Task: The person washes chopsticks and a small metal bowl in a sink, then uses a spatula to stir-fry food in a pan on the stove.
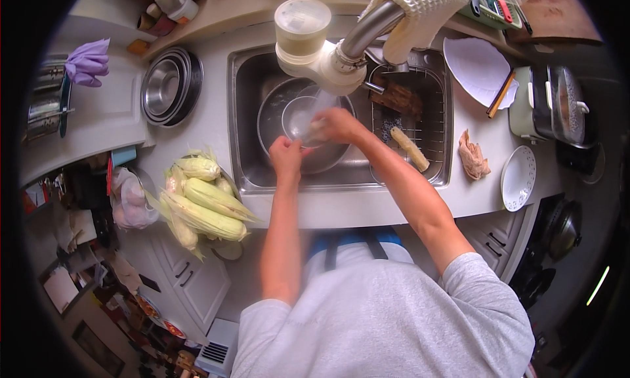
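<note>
A small pale bowl [294, 113] is tilted under the running tap, above a large metal basin [268, 107] in the steel sink [237, 146]. My left hand [287, 156] grips the bowl's near rim between thumb and fingers. Blurred by motion, my right hand [337, 126] is at the bowl's right side with its fingers curled. Something pale seems to be in it, but I cannot tell what. Water falls from the white tap filter [322, 65] just above both hands.
Corn ears in husks [211, 196] are piled left of the sink, near nested metal bowls [165, 87]. A wire rack [435, 132] in the sink's right side holds a pale loofah-like stick [409, 149]. A crumpled cloth [472, 156] and white dish [519, 178] lie farther right.
</note>
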`<state>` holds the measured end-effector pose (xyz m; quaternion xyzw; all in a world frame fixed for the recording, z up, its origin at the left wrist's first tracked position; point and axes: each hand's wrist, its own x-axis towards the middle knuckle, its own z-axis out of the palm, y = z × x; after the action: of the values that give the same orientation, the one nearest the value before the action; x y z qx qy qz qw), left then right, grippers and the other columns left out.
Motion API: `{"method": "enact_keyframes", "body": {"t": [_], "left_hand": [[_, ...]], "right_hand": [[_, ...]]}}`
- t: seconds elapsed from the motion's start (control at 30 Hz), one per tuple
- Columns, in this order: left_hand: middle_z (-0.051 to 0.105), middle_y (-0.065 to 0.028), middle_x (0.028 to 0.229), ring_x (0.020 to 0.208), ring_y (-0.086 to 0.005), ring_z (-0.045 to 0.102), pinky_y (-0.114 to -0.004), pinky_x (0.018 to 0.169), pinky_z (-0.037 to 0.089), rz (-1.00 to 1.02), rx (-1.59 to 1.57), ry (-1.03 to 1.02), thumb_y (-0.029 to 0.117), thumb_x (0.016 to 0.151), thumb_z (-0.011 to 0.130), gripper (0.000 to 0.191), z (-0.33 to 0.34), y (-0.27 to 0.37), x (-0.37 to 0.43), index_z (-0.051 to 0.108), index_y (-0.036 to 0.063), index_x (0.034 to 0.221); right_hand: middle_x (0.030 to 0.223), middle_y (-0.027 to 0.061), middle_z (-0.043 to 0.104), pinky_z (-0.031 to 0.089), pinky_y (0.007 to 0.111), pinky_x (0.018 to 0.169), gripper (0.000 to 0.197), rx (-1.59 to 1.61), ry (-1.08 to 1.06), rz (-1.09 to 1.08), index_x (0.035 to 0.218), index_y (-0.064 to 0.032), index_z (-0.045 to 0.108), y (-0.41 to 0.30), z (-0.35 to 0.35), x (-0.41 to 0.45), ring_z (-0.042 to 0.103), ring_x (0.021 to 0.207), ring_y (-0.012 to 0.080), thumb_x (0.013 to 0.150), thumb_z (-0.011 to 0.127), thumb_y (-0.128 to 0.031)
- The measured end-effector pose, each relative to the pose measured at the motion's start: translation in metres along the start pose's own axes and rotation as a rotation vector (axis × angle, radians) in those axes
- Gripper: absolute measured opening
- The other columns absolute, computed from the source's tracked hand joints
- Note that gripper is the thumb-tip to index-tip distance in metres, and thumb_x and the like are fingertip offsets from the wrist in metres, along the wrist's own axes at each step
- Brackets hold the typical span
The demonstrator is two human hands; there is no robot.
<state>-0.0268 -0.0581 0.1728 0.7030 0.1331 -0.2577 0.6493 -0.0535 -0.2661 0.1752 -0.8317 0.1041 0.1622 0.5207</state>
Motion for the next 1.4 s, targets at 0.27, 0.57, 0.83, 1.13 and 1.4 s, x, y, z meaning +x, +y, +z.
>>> {"method": "enact_keyframes", "body": {"t": [0.27, 0.57, 0.83, 1.13, 1.4], "left_hand": [[0.053, -0.0026, 0.073, 0.058, -0.0173, 0.065, -0.034, 0.061, 0.067, 0.047, 0.07, -0.051, -0.008, 0.092, 0.066, 0.03, 0.036, -0.002, -0.016, 0.045, 0.0051, 0.075], [0.053, -0.0012, 0.076, 0.064, -0.013, 0.06, -0.033, 0.067, 0.069, 0.033, 0.01, -0.034, -0.009, 0.091, 0.066, 0.03, 0.008, 0.004, -0.004, 0.046, 0.0057, 0.075], [0.07, -0.0181, 0.104, 0.087, -0.0246, 0.072, -0.036, 0.07, 0.065, 0.348, 0.29, 0.038, -0.005, 0.088, 0.066, 0.018, 0.019, -0.018, 0.003, 0.051, -0.0064, 0.077], [0.057, -0.0281, 0.153, 0.118, -0.0428, 0.069, -0.047, 0.093, 0.057, 0.675, 0.937, 0.022, -0.006, 0.093, 0.063, 0.015, 0.051, -0.001, -0.044, 0.06, -0.0009, 0.106], [0.069, -0.0146, 0.136, 0.129, -0.0277, 0.063, -0.046, 0.115, 0.05, -0.261, -0.971, -0.267, 0.012, 0.107, 0.066, 0.027, 0.012, -0.048, -0.015, 0.065, 0.0001, 0.131]], "right_hand": [[0.119, 0.0246, 0.075, 0.056, 0.051, 0.098, 0.041, 0.323, 0.551, -0.023, 0.128, -0.0051, 0.069, 0.012, 0.014, 0.032, 0.071, 0.113, 0.0456, 0.088, 0.069, -0.015], [0.102, 0.0196, 0.079, 0.059, 0.05, 0.086, 0.03, -0.055, 0.087, -0.007, 0.115, -0.0085, 0.076, 0.037, 0.004, 0.013, 0.076, 0.098, 0.0403, 0.087, 0.078, -0.02], [0.127, 0.0124, 0.072, 0.056, 0.042, 0.098, 0.046, 0.999, 0.129, -0.126, 0.139, -0.0086, 0.061, -0.006, 0.037, 0.013, 0.071, 0.113, 0.0322, 0.097, 0.073, -0.021], [0.127, 0.0074, 0.068, 0.061, 0.043, 0.092, 0.048, 1.565, 0.41, 0.019, 0.14, -0.0124, 0.054, 0.008, 0.056, 0.0, 0.071, 0.105, 0.0223, 0.098, 0.077, -0.018], [0.108, 0.0035, 0.072, 0.06, 0.038, 0.087, 0.027, 1.725, 0.396, 0.119, 0.121, -0.0062, 0.065, 0.011, 0.034, -0.007, 0.07, 0.1, 0.0177, 0.103, 0.073, -0.025]]}}
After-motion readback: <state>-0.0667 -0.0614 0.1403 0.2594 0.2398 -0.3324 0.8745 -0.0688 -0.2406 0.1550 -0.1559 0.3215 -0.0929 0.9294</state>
